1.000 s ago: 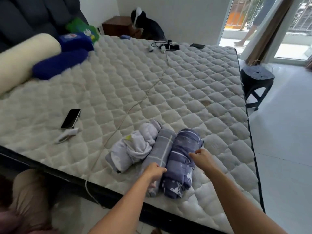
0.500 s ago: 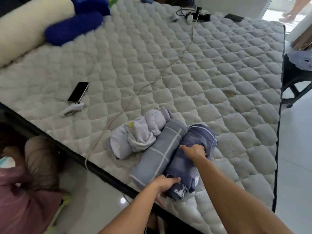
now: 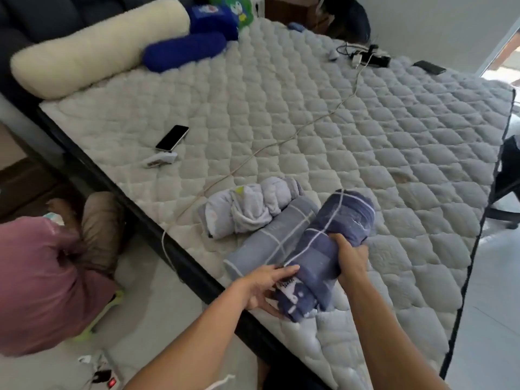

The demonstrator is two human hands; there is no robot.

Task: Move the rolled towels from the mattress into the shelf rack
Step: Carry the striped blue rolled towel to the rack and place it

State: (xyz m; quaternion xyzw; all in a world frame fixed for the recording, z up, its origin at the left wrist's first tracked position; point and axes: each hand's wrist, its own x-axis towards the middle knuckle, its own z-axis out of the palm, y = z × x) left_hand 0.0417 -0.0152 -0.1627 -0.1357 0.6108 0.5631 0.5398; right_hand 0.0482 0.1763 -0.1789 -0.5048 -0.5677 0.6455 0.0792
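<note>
Holding the dark blue rolled towel (image 3: 334, 243) at both ends now, left hand (image 3: 261, 288) and right hand (image 3: 351, 257) have tipped it up; its underside is hidden.

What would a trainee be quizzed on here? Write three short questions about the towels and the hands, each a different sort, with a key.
1. True or false: both hands are on the dark blue rolled towel.
2. How many rolled towels lie on the mattress?
3. Which lies beside the phone? A) the white remote B) a cup C) a book

Key:
1. True: left hand at its near end, right hand gripping its side.
2. Three: the dark blue one, the grey-blue checked one, the pale one.
3. A
</note>
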